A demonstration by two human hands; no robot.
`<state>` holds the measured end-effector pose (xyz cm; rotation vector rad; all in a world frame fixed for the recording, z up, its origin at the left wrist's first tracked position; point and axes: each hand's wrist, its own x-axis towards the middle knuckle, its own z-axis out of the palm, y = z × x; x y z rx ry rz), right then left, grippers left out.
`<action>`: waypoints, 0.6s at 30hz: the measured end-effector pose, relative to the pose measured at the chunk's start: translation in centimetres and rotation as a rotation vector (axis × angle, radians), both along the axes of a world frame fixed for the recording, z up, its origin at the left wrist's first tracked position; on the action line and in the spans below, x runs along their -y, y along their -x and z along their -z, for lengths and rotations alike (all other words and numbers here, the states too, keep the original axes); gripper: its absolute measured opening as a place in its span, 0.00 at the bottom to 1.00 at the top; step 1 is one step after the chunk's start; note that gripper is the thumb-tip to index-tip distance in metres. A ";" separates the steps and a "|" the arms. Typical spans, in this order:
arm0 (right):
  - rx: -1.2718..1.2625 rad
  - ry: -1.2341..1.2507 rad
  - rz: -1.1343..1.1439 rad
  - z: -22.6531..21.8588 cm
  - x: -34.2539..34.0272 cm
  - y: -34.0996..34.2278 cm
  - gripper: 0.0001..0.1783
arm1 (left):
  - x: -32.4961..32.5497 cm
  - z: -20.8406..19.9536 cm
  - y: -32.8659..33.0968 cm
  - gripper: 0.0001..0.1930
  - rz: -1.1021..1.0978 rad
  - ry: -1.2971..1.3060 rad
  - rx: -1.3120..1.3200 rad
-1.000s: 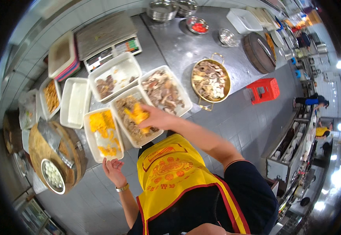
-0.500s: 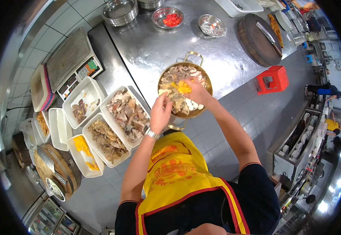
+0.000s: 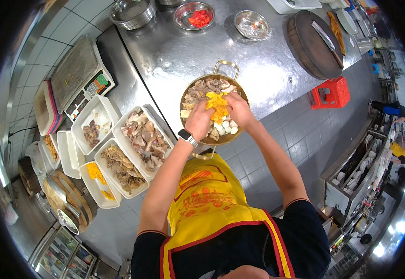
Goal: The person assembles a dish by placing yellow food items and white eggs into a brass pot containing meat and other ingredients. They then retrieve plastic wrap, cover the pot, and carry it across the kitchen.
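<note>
A brass-coloured two-handled pan (image 3: 182, 100) stands at the table's edge in front of me. In it lie chopped meat pieces (image 3: 202, 88) and small white egg-like balls (image 3: 228, 127) on the near side. Bright yellow, soft-looking slices (image 3: 217, 106) form a pile in the middle. My left hand (image 3: 199, 122), with a watch at the wrist, curls its fingers against the pile's left side. From the right, my right hand (image 3: 239, 110) closes on the same slices. Some fingertips are hidden among the food.
White tubs to the left hold cut meat (image 3: 142, 137), brownish meat (image 3: 121, 167) and more yellow slices (image 3: 95, 173). Beyond them sits a scale (image 3: 79, 69). Metal bowls (image 3: 194, 16) stand at the back; a knife lies on the round chopping block (image 3: 307, 44). A red stool (image 3: 331, 93) is on the right.
My left hand has moved in over the pan to the yellow slices. My right hand has shifted slightly right, and the slices now lie spread between both hands.
</note>
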<state>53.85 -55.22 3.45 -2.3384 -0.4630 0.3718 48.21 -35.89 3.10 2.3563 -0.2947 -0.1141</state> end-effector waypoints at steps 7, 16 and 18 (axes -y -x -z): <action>0.097 0.253 -0.049 -1.4 -1.0 0.9 0.26 | -0.9 -2.1 1.1 0.17 -0.053 -0.069 0.087; -0.052 0.068 0.143 0.5 -1.9 1.5 0.20 | -4.8 -5.3 8.1 0.19 -0.418 0.245 -0.007; -0.184 -0.034 0.219 1.1 -1.3 1.1 0.17 | -6.5 -5.6 10.8 0.18 -0.518 0.255 -0.069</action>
